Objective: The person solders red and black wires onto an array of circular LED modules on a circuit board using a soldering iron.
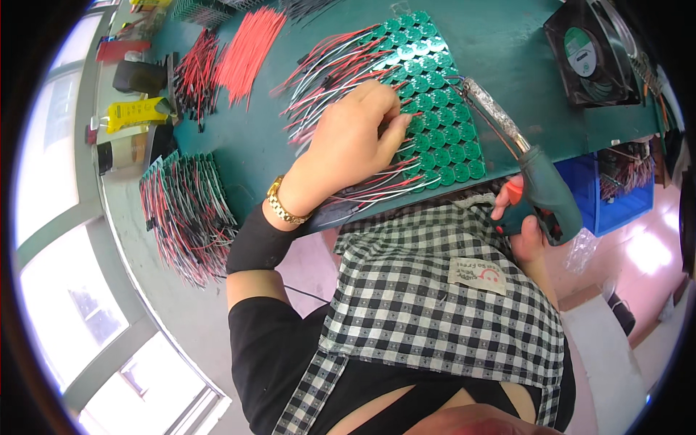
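Note:
A green panel of small round circuit boards [440, 123] lies on the green bench top [507, 43], with red, black and white wires [330, 69] fanning out to its left. My left hand [353, 141] rests on the wires and panel, fingertips pinching at a wire near the panel's left edge. A gold watch [284, 205] sits on that wrist. My right hand [523, 221] grips the green handle of a glue gun [540, 185] with a red trigger; its foil-wrapped nozzle [493, 109] points up toward the panel's right side.
A black square fan [589, 52] stands at the back right. Loose red wire bundles [246, 47] lie at the back left. A stack of wired green boards [185, 210] sits at the left. A yellow tool [134, 112] and a blue bin [616, 196] are nearby.

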The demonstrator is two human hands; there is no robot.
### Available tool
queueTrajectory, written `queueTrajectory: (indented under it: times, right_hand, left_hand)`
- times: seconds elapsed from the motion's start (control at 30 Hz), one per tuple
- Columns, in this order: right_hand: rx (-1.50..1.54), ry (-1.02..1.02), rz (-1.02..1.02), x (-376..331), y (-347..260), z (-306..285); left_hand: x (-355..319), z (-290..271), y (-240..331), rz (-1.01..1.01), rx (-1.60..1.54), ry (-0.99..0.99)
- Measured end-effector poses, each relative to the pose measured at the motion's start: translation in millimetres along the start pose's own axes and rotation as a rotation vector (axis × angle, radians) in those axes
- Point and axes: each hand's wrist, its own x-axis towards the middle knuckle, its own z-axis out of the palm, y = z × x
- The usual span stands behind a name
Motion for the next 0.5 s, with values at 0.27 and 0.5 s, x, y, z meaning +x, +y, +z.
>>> queueTrajectory:
  times: [0.27, 0.5]
  right_hand:
    - [-0.083, -0.078, 0.161, -15, 2, -6]
    - [-0.073, -0.076, 0.173, -15, -15, -6]
  left_hand:
    - [-4, 12, -3, -0.105, -0.069, 0.103]
    - [-4, 13, -6, -0.111, -0.112, 0.054]
